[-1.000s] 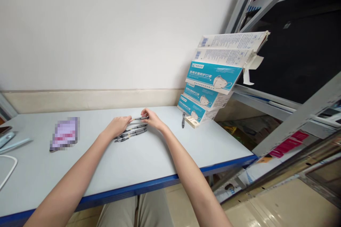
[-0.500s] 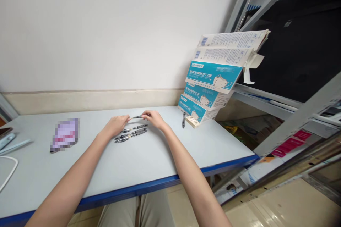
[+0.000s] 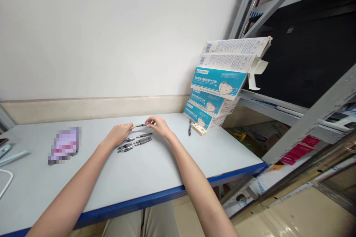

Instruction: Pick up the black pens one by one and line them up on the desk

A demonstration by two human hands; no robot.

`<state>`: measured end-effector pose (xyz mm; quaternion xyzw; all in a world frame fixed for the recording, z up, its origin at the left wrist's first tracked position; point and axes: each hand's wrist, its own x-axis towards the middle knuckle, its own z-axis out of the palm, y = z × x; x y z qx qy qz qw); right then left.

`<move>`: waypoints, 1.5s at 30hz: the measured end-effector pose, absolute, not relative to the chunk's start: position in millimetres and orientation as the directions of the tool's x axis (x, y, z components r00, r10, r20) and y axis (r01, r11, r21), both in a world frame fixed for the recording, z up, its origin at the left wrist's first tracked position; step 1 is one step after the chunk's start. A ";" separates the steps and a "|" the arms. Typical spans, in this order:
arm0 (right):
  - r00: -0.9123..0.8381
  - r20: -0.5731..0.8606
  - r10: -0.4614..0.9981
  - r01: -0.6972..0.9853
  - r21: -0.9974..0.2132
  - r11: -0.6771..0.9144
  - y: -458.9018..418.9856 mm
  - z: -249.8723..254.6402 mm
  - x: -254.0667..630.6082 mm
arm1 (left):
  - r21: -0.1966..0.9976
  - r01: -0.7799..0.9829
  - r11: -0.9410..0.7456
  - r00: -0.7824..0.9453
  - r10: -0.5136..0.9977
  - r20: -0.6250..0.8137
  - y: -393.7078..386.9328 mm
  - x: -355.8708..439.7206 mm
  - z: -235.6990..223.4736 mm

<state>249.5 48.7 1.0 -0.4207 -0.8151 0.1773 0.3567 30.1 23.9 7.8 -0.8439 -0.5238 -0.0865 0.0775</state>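
Observation:
Between my two hands a black-and-clear pen (image 3: 140, 125) is held sideways, just above or on the table. My left hand (image 3: 122, 132) is closed on its left end, and my right hand (image 3: 158, 126) pinches its right end between thumb and fingers. Close in front of them, several similar pens (image 3: 136, 143) lie side by side on the table, slanting slightly up to the right. The fingertips of my left hand are partly hidden from view.
Stacked mask boxes (image 3: 219, 81) lean at the table's back right. A dark pen-like item (image 3: 190, 127) and a small cream box (image 3: 199, 129) lie before them. A blurred purple item (image 3: 64, 144) and a white cable (image 3: 8, 177) are left. Metal shelving (image 3: 308, 133) stands right.
The view has shifted slightly, so the things on the table appear a little lower and further left. Both hands keep hold of the same pen.

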 end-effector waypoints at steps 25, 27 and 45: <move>-0.464 0.439 0.769 0.575 -0.511 0.639 46.8 -0.4 242.2 | 0.115 0.871 -0.477 0.420 0.846 0.329 25.0 32.0 6.4; -0.445 0.448 0.775 0.592 -0.502 0.630 47.3 -0.3 242.5 | 0.214 0.860 -0.462 0.381 0.863 0.331 26.5 30.9 7.9; -0.395 0.363 0.844 0.608 -0.585 0.537 48.4 1.7 245.7 | 0.160 0.873 -0.461 0.362 0.832 0.421 31.9 28.2 6.8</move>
